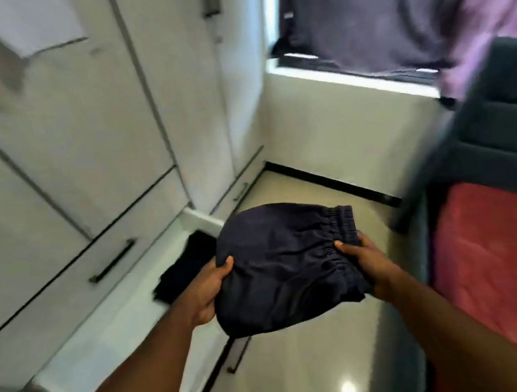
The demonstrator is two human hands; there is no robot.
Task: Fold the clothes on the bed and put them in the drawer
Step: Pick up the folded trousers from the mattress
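Observation:
A folded dark navy garment with an elastic waistband (286, 265) is held in the air between both hands, above the floor and the edge of an open white drawer (112, 335). My left hand (208, 290) grips its left side, thumb on top. My right hand (366, 265) grips the waistband side. Inside the drawer lies a folded black garment (185, 268), partly hidden behind the held one. The bed with a red cover (497, 265) is at the right.
White wardrobe doors (82, 135) and a shut upper drawer with a black handle (111, 261) fill the left. A dark headboard (500, 123), window and purple curtain (488, 15) are at the back right. Glossy tiled floor (318, 366) lies between wardrobe and bed.

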